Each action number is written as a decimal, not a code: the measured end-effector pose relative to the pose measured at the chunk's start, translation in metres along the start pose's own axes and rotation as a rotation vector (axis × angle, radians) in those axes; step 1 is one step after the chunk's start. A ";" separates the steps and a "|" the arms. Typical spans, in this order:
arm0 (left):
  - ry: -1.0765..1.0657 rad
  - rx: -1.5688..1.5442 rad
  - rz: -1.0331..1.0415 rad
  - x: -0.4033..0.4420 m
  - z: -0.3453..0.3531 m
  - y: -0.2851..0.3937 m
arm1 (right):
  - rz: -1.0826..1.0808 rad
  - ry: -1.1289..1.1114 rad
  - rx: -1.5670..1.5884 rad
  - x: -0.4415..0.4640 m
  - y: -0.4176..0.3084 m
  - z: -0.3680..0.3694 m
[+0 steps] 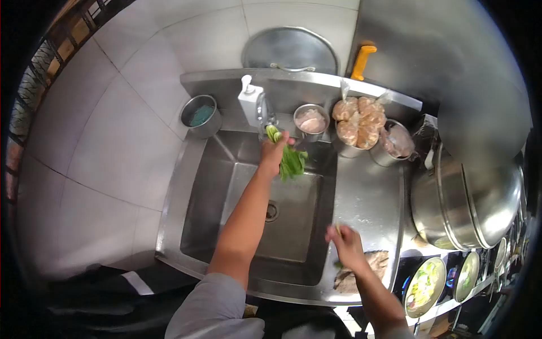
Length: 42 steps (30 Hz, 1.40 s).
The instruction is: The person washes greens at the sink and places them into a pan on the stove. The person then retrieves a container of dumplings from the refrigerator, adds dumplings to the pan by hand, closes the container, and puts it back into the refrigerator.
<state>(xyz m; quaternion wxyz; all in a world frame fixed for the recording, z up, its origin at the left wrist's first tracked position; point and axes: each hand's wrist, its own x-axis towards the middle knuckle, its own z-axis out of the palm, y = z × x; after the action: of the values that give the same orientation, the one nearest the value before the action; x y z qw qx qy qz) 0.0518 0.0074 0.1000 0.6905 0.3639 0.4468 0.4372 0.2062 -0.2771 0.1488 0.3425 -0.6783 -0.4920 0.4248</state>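
My left hand (272,155) is closed around a bunch of leafy greens (292,163), holding it at the faucet (262,107) over the back of the steel sink (231,198). Pale cut stem ends point up toward the faucet, and the leaves hang on the right of the hand. Over the sink's right ledge, my right hand (349,248) has its fingers curled together. A small pale yellowish bit shows at its fingertips; what it belongs to is unclear. Below that hand lies a brown, crumpled cloth-like thing (377,264), with a bit of green beside it.
Behind the sink stand a white pump bottle (251,106), a steel pot with blue-green contents (199,125), a cup of pinkish food (311,121) and bagged food (359,121). A large steel pot (446,198) and pans on burners (424,288) are at right.
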 end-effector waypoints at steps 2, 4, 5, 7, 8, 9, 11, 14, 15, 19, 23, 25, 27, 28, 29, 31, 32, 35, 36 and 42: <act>0.064 -0.093 -0.083 0.002 -0.035 -0.009 | -0.005 0.107 -0.023 0.073 -0.012 0.038; 0.076 -0.188 -0.124 0.001 -0.063 -0.017 | -0.299 0.260 -0.070 0.143 -0.032 0.079; 0.078 -0.178 -0.131 -0.004 -0.069 -0.017 | -0.306 0.285 0.019 0.175 -0.041 0.103; 0.031 -0.138 -0.017 -0.012 -0.075 -0.013 | -0.302 0.271 0.058 0.229 -0.046 0.139; 0.032 -0.131 -0.024 -0.013 -0.081 -0.011 | -0.294 0.272 0.064 0.243 -0.046 0.144; 0.027 -0.122 -0.039 -0.015 -0.087 -0.007 | -0.289 0.141 0.084 0.252 -0.051 0.145; 0.026 -0.115 -0.058 -0.018 -0.095 -0.002 | -0.280 0.008 0.103 0.254 -0.050 0.146; 0.058 -0.030 -0.028 -0.020 -0.101 -0.005 | -0.274 -0.158 0.238 0.237 -0.056 0.132; 0.076 -0.063 -0.005 -0.014 -0.100 -0.010 | -0.356 -0.152 0.211 0.235 -0.053 0.130; 0.184 -0.020 0.068 -0.002 -0.096 -0.017 | -0.362 0.004 -0.133 0.247 -0.047 0.123; 0.151 0.192 0.100 -0.003 -0.097 -0.018 | -0.282 0.100 -0.175 0.251 -0.038 0.127; 0.067 0.225 0.060 -0.009 -0.092 -0.008 | -0.308 0.061 -0.222 0.246 -0.040 0.125; 0.075 0.190 0.115 -0.014 -0.084 -0.001 | -0.346 0.009 -0.159 0.242 -0.039 0.122; 0.083 0.155 0.172 -0.016 -0.081 0.001 | -0.384 -0.043 -0.095 0.242 -0.038 0.121; 0.083 0.157 0.167 -0.013 -0.083 0.001 | -0.379 -0.043 -0.093 0.240 -0.036 0.119; 0.060 0.368 0.334 -0.006 -0.089 0.003 | -0.477 -0.072 -0.029 0.237 -0.033 0.116; 0.061 0.368 0.327 -0.004 -0.090 0.002 | -0.471 -0.075 -0.027 0.238 -0.033 0.115; 0.088 0.613 0.311 -0.009 -0.080 0.011 | -0.318 -0.204 -0.005 0.247 -0.033 0.113; 0.056 0.588 0.324 -0.005 -0.080 0.008 | -0.443 -0.127 0.007 0.249 -0.032 0.117; -0.058 0.602 0.430 -0.001 -0.074 0.007 | -0.402 0.021 0.022 0.258 -0.053 0.122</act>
<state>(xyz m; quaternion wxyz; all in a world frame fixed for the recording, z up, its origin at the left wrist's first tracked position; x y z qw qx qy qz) -0.0194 0.0169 0.0818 0.4575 0.6484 0.4490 0.4107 0.1149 -0.0094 0.0846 0.4330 -0.5669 -0.6094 0.3460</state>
